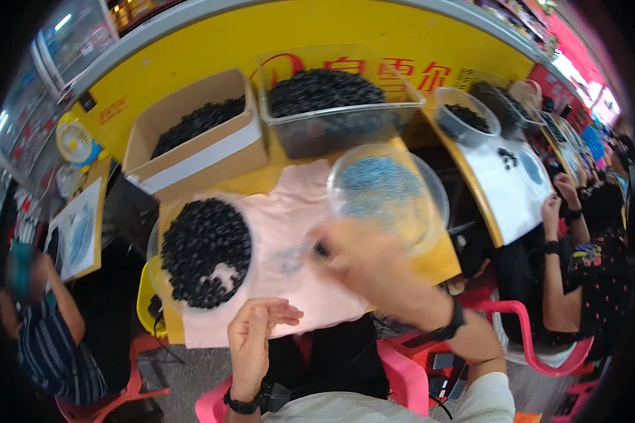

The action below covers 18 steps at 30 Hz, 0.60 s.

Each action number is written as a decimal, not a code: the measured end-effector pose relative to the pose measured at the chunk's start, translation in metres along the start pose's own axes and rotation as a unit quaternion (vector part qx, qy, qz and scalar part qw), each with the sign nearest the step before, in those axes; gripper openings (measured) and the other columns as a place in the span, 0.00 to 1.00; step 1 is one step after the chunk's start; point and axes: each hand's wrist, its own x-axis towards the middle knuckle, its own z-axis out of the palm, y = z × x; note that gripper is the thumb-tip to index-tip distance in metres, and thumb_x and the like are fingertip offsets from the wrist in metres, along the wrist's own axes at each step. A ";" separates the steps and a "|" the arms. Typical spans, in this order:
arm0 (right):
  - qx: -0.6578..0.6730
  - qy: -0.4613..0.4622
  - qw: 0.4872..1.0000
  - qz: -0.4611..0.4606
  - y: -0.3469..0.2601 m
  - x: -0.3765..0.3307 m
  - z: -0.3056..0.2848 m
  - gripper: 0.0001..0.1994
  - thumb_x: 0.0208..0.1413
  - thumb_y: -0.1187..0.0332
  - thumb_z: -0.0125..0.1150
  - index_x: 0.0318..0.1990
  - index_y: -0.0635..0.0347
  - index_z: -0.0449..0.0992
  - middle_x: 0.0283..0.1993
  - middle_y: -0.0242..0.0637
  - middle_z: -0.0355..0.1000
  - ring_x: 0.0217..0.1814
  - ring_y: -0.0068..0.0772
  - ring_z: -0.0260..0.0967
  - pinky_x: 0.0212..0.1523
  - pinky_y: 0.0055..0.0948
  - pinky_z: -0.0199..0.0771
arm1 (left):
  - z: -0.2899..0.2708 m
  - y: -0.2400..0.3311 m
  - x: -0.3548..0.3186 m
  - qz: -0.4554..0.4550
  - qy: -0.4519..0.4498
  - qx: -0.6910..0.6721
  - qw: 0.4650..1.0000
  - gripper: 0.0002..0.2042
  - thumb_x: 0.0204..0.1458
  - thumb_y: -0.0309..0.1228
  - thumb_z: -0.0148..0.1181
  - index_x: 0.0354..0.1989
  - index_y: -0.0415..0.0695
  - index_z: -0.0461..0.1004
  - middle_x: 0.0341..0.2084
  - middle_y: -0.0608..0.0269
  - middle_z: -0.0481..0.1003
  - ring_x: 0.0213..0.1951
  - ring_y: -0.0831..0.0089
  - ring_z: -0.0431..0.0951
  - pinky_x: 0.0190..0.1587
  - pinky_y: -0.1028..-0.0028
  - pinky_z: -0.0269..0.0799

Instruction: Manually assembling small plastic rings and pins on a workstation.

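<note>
My left hand [252, 338] hovers at the front edge of a pink cloth [282, 204] on the table. Its fingers are stretched to the right, apart from the thumb, and nothing shows in them. Over the cloth's right side my right hand [363, 264] is smeared by motion. A small black piece [322, 248] shows at its closed fingertips; its exact kind is too blurred to tell. Beside that hand a small patch of grey-blue bits [289, 259] lies on the cloth. To the left is a round clear tray of black pieces [206, 247]; to the right, small blue-grey bits [377, 180] fill another round tray.
A cardboard box [208, 158] and a clear plastic bin [339, 127], both holding black pieces, stand at the table's back against a yellow wall [190, 42]. People work at side tables left and right. A pink chair [522, 321] stands at the right.
</note>
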 end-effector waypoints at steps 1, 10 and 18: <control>0.011 0.057 0.998 0.009 0.012 0.016 0.001 0.11 0.50 0.66 0.65 0.39 0.56 0.73 0.29 0.37 0.71 0.26 0.38 0.71 0.26 0.32 0.70 | -0.010 0.005 0.000 0.023 0.026 0.012 0.999 0.16 0.67 0.34 0.42 0.42 0.31 0.70 0.34 0.49 0.78 0.37 0.65 0.80 0.43 0.69 0.75; -0.077 0.123 0.981 0.129 0.139 0.133 -0.017 0.17 0.50 0.64 0.64 0.47 0.61 0.76 0.34 0.45 0.76 0.35 0.42 0.74 0.39 0.35 0.71 | -0.070 0.045 0.022 0.160 0.232 0.207 0.937 0.09 0.63 0.28 0.48 0.38 0.35 0.73 0.29 0.58 0.77 0.30 0.75 0.77 0.37 0.76 0.74; 0.060 0.092 0.984 0.137 0.090 0.109 -0.009 0.11 0.53 0.71 0.61 0.44 0.62 0.76 0.38 0.38 0.75 0.28 0.33 0.65 0.35 0.28 0.69 | -0.083 0.045 0.030 0.135 0.146 0.497 0.845 0.06 0.52 0.20 0.60 0.37 0.36 0.80 0.29 0.60 0.78 0.30 0.76 0.76 0.34 0.79 0.70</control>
